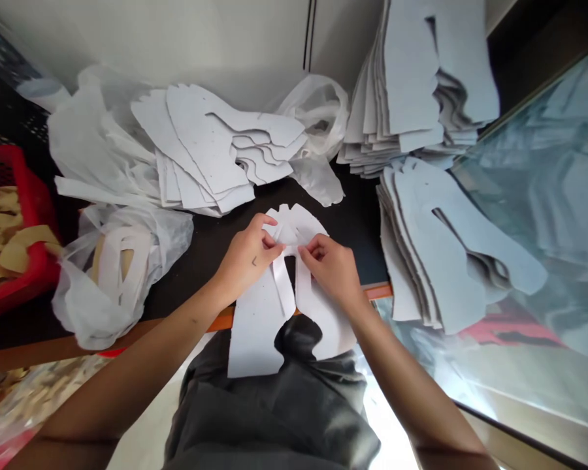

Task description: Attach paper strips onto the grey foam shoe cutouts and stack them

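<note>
A white U-shaped cutout that looks like a shoe upper (pixel 259 326) lies over the table's front edge, its notched rounded end on the table and its two legs hanging toward my lap. On top of it lies a narrower white strip (pixel 285 287), along the inner opening. My left hand (pixel 247 254) is closed in a pinch at the left of the curved end, thumb and index finger on the strip. Opposite, my right hand (pixel 332 266) pinches the strip's right side. The fingertips cover part of where the two layers meet.
Stacks of similar white cutouts stand at the back (pixel 200 143), back right (pixel 416 78) and right (pixel 426 248). Clear plastic bags (pixel 98 143) lie left; one bag (pixel 169 245) holds white and tan pieces. A red basket (pixel 39 261) holds tan pieces. Glass panel (pixel 563 215) at right.
</note>
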`<state>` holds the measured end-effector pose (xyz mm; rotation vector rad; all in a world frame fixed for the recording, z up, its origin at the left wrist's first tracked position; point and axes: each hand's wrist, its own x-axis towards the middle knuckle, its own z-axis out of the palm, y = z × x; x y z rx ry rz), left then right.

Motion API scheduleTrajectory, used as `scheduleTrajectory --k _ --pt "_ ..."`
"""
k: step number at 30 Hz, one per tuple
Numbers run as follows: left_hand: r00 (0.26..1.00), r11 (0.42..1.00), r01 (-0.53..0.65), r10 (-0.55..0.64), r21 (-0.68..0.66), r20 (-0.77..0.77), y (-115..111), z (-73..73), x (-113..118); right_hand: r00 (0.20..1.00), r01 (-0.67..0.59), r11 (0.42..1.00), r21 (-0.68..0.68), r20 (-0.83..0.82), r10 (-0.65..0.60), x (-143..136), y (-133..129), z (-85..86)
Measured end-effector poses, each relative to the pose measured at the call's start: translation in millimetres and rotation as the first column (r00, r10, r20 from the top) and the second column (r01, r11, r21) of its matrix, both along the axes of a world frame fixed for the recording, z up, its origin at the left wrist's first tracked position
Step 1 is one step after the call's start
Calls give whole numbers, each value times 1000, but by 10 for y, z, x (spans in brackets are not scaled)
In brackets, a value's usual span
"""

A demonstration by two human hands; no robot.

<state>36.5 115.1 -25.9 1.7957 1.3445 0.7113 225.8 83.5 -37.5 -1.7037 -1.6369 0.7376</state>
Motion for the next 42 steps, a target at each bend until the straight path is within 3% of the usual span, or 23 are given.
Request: scheduleTrajectory --k 8,28,38,42 --pt "996 995 22 -14 95 -88 -41 -4 35 996 15 1000 21 83 -17 -35 -3 -24" --pt "960 986 138 -110 90 -258 43 72 46 994 16 1000 -18 105 -14 -44 14 -28" --pt "900 978 206 -179 25 -396 86 153 24 989 -12 990 -144 145 33 -25 73 58" --pt "934 984 174 -176 -35 -310 131 100 -19 967 2 974 -226 247 56 -54 171 110"
